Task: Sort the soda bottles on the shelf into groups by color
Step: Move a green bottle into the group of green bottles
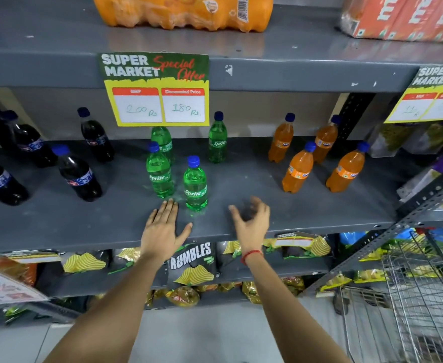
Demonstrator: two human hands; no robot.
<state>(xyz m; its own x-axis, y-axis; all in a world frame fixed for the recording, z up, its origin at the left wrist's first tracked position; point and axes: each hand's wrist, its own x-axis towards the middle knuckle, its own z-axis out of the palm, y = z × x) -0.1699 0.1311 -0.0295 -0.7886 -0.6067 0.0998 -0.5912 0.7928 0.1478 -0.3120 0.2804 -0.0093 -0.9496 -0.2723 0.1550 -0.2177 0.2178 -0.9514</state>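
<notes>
Fingers (pixel 168 209) of my left hand (pixel 161 231) lie spread and flat on the grey shelf (pixel 306 213), their tips just beside the base of a green Sprite bottle, holding nothing. My right hand (pixel 251 226) hovers over the shelf's front edge with its fingers apart and loosely curled, blurred, also empty; a red thread (pixel 251 255) circles that wrist.

I see the bottles standing in three groups on this shelf, all with blue caps. On the left are four dark cola bottles (pixel 80 176). In the middle are four green Sprite bottles (pixel 195 186): the nearest stands between my two hands, one stands just left of it by my left fingertips, one is partly hidden behind that one, and one stands farther back to the right. On the right, well apart from the green ones, are four orange Fanta bottles (pixel 297 170), two in front and two behind.

Hanging from the shelf above, a yellow price sign (pixel 156 90) reads "Super Market Special Offer" and covers the top of the rear green bottle. Below the shelf I make out chip bags (pixel 192 263), and a wire cart (pixel 421 297) at lower right.
</notes>
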